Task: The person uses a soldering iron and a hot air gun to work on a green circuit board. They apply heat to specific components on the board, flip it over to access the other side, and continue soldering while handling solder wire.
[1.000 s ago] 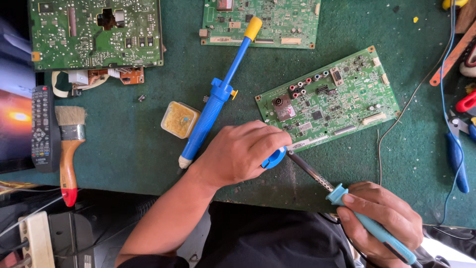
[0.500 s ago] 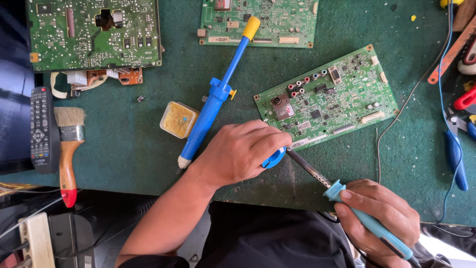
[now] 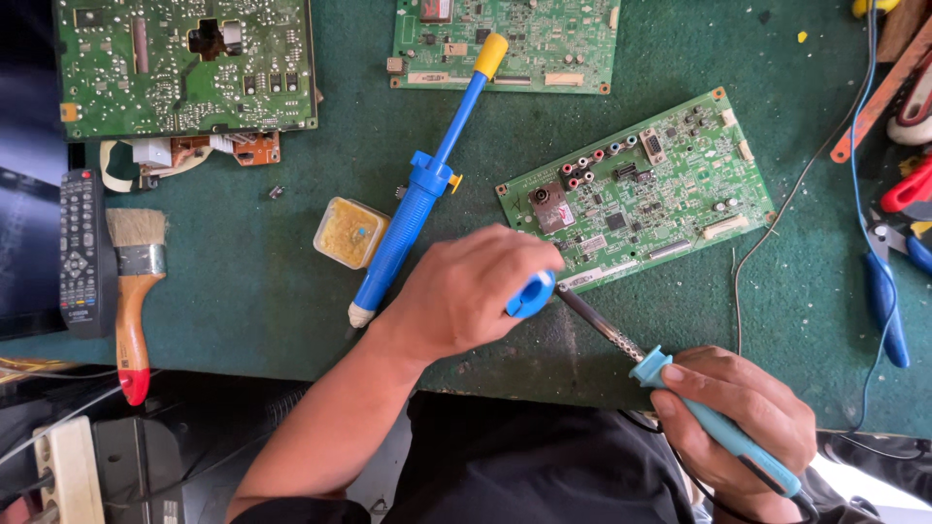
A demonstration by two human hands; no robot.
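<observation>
Nothing much shifts since a moment ago: my right hand (image 3: 743,417) keeps gripping the light-blue-handled soldering iron (image 3: 680,388), tip at the near edge of the green circuit board (image 3: 636,189). My left hand's (image 3: 476,286) fingers stay closed around a small blue round object (image 3: 532,294) on the green counter (image 3: 243,291).
</observation>
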